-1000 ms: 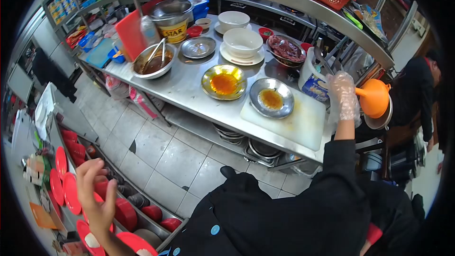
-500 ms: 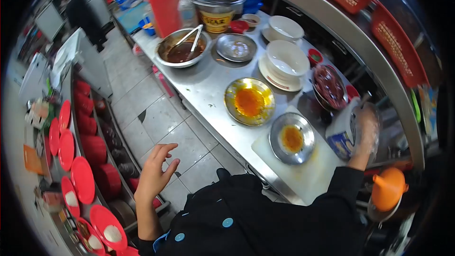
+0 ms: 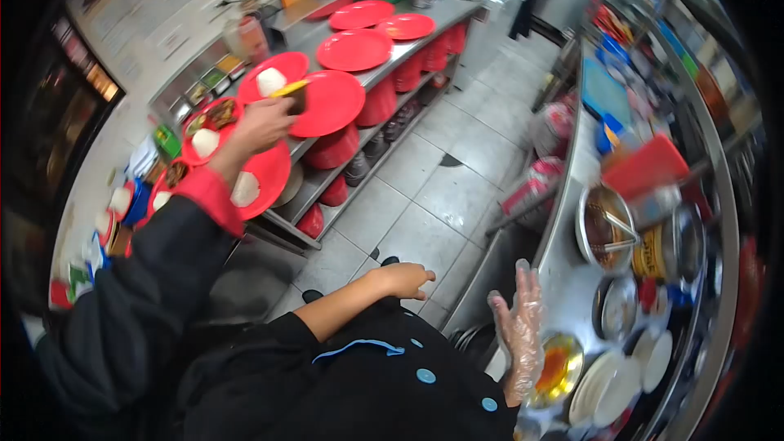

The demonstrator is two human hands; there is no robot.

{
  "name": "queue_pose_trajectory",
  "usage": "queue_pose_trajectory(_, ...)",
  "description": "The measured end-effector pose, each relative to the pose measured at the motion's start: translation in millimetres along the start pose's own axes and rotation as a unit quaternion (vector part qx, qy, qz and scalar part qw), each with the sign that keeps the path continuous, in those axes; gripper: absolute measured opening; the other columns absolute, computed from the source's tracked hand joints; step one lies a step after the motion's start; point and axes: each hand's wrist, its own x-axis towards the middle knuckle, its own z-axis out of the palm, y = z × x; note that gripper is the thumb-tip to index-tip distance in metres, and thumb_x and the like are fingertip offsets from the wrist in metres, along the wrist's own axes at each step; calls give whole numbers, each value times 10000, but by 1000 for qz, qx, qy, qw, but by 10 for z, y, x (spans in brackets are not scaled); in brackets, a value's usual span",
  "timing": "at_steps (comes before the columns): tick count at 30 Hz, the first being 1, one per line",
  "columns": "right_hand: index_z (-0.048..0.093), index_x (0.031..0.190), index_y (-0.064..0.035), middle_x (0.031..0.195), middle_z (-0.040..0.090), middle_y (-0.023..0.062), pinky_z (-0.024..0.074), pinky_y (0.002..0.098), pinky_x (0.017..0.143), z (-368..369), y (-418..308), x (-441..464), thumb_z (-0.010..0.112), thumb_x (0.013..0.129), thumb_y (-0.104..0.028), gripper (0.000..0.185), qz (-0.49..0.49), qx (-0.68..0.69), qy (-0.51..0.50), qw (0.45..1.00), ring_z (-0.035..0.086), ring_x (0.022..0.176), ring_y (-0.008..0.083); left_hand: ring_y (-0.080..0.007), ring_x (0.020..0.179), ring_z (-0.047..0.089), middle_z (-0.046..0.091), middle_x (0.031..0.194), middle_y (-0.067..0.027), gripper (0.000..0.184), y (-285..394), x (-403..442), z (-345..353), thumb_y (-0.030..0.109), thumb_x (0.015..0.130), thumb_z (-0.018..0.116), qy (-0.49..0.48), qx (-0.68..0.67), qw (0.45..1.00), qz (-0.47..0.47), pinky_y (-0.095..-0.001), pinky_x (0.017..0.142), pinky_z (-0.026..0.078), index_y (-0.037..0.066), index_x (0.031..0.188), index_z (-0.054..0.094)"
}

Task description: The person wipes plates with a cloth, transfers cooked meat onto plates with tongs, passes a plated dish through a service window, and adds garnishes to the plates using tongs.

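My left hand is bare and hangs in front of my body above the floor, fingers loosely bent and slightly apart, with nothing visible in it. A clear plastic glove covers my right hand, which is raised with fingers spread and holds nothing. It is at the edge of the steel table, beside a metal plate with orange sauce. Farther along that table are a metal bowl of brown sauce with tongs in it, another metal plate and stacked white bowls.
At the left, a co-worker's hand holds a yellow-handled tool over red plates, some with white rice mounds. These sit on a steel counter with red containers below. A tiled floor aisle runs between counter and table.
My view has swung left towards the red plates. My right hand has left the container at the table's far side and is now raised at its near edge. A co-worker's arm has come into view.
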Motion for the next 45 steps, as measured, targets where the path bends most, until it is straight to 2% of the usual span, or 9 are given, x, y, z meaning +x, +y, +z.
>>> queue_pose_trajectory(11,126,1421,-28,1424,240,240,306,424,1033,119,-547,1763,783,615,-192,1053,-196,0,8,981,276,1302,390,-355,962,568,578,1045,-205,485,-858,533,-894,320,827,600,94,-23,992,-75,-431,804,461,45,1207,479)
queue_pose_trajectory(18,183,1415,-66,1261,411,300,427,460,878,381,-671,2802,743,685,-271,943,-291,-27,-18,956,489,1072,456,-374,956,574,591,1028,-221,484,-1352,738,-941,305,787,634,206,-105,964,-134,-436,819,457,48,1179,515)
queue_pose_trajectory(31,257,1391,-32,1311,420,255,409,397,941,4,-593,5446,645,799,-110,712,-363,44,-27,930,479,1163,365,-320,1040,563,594,1101,-194,447,-2023,1740,-743,341,787,615,187,-266,877,-354,-391,883,444,39,1113,572)
queue_pose_trajectory(34,542,1076,-6,1013,587,225,452,411,782,58,-528,5948,534,746,43,334,-396,103,-19,912,576,928,363,-299,964,601,627,1024,-182,388,-2051,2126,-1091,281,787,621,283,-294,849,-336,-377,830,470,29,1079,587)
queue_pose_trajectory(36,538,757,-14,798,589,169,428,392,655,52,-676,6125,451,687,103,161,-382,128,-71,912,575,765,313,-213,783,635,657,873,-119,317,-2227,2372,-1181,178,791,636,430,-352,778,-292,-314,715,498,38,1072,591)
queue_pose_trajectory(41,493,751,-17,729,514,165,406,391,648,320,-945,6640,427,759,22,77,-430,161,-93,884,518,712,324,-180,711,636,664,803,-104,259,-2827,2487,-1488,53,764,593,555,-459,622,-307,-294,657,511,6,1019,605)
queue_pose_trajectory(43,496,774,-18,759,519,175,395,425,669,406,-1091,6826,432,779,-23,64,-421,85,-104,897,507,741,347,-152,682,611,630,825,-67,325,-3393,2483,-1366,74,773,635,645,-544,430,-321,-276,552,507,31,1089,572)
queue_pose_trajectory(44,496,774,-18,759,519,175,395,425,669,423,-1165,6909,432,779,-23,64,-421,84,-103,897,507,741,347,-152,682,611,630,825,-67,325,-3633,2439,-1285,74,773,635,645,-545,430,-320,-276,552,507,31,1089,572)
queue_pose_trajectory(45,507,796,-18,782,529,178,394,436,679,436,-1252,7006,436,808,-61,84,-429,63,-111,894,509,759,356,-164,686,613,626,839,-77,345,-3864,2408,-1279,80,769,643,695,-607,259,-286,-287,554,512,33,1101,562)
